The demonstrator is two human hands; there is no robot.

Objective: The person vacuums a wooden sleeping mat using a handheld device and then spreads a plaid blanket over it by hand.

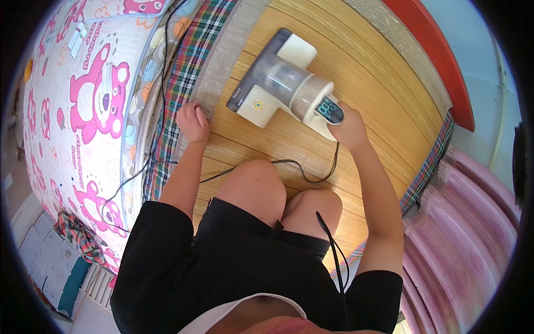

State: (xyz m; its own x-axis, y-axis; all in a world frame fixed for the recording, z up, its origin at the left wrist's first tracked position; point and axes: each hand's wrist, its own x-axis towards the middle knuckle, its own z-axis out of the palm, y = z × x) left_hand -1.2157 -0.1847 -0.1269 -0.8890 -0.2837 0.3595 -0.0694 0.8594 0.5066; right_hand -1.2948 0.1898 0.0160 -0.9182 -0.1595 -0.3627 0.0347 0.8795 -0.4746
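My right hand [351, 127] grips the handle of a white and grey handheld mattress vacuum cleaner [304, 89]. Its wide head rests on a slatted bamboo mat [375, 104], pointing to the upper left. A small lit display [328, 110] shows at the handle end of the vacuum, and a black power cord [302, 169] runs from it past my knees. Resting with fingers curled, my left hand [193, 122] lies on the mat's grey patterned fabric border [217, 67]. Nothing can be seen in that hand.
Left of the mat lies a plaid fabric edge [183, 79], then a pink bear-print bed cover [96, 96] with the cord across it. A red board [442, 58] borders the upper right. Pink curtain fabric [467, 225] hangs at right. Storage drawers [50, 254] stand lower left.
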